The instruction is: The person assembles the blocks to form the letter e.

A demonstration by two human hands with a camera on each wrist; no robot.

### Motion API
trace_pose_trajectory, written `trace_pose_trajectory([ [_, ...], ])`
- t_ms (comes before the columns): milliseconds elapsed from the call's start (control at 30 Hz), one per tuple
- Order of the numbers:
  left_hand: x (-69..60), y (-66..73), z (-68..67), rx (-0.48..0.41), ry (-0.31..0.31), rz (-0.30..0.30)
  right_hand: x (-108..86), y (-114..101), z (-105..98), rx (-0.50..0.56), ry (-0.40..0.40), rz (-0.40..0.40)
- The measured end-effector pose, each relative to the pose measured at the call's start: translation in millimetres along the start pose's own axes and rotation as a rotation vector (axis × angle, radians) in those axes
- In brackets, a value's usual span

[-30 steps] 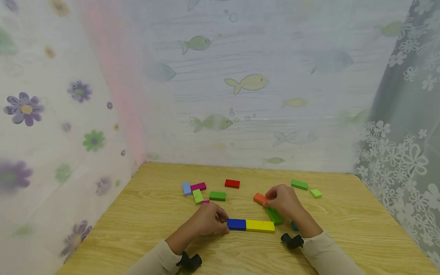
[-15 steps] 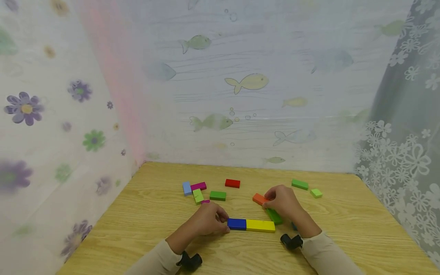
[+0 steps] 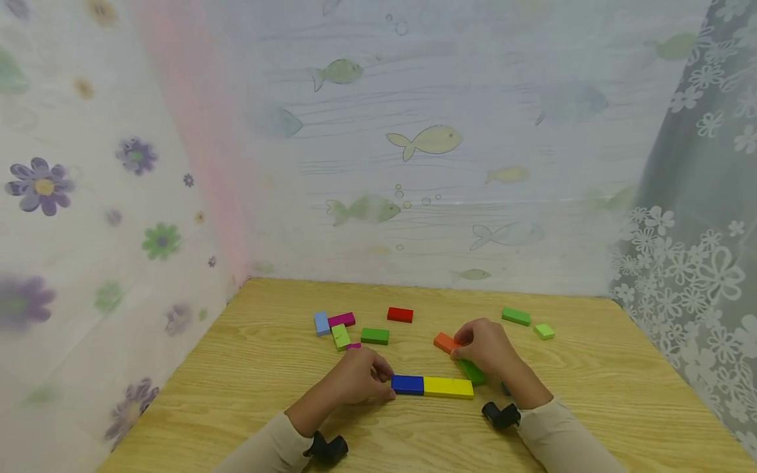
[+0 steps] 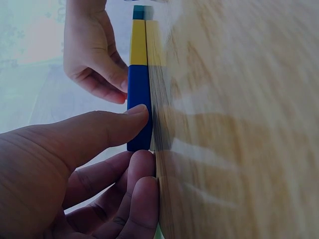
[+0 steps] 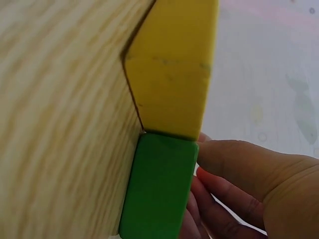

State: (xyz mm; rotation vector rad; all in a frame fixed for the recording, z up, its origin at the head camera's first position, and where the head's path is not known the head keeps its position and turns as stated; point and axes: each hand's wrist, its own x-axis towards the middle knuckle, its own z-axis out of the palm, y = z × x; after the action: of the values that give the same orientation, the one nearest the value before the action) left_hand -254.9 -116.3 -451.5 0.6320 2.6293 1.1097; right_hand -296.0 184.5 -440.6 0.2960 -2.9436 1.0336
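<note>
In the head view a blue block (image 3: 407, 385) and a longer yellow block (image 3: 447, 387) lie end to end in a row. My left hand (image 3: 357, 377) pinches the blue block's left end; in the left wrist view its thumb (image 4: 127, 121) lies along the block's near side. Past the yellow block, my right hand (image 3: 486, 346) holds an orange block (image 3: 445, 343) between thumb and fingers, which cover its right end. A green block (image 3: 472, 372) lies slanted under that hand, near the yellow one's right end. The right wrist view hides the orange block.
Behind the left hand lie light-blue (image 3: 321, 324), magenta (image 3: 341, 320) and lime (image 3: 340, 337) blocks. Red (image 3: 400, 315) and green (image 3: 375, 336) blocks sit mid-table. Two more greenish blocks (image 3: 516, 316) are far right. A teal block (image 3: 506, 389) is mostly hidden by the right wrist.
The orange block in my right hand has shifted very slightly left. My left hand and the blue and yellow blocks stay where they were.
</note>
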Motion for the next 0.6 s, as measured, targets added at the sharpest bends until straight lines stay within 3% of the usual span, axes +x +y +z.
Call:
trace_pose_trajectory([
  [600, 0.5, -1.7, 0.3, -0.010, 0.005, 0.002, 0.6, -0.4, 1.1, 0.013, 0.006, 0.002],
])
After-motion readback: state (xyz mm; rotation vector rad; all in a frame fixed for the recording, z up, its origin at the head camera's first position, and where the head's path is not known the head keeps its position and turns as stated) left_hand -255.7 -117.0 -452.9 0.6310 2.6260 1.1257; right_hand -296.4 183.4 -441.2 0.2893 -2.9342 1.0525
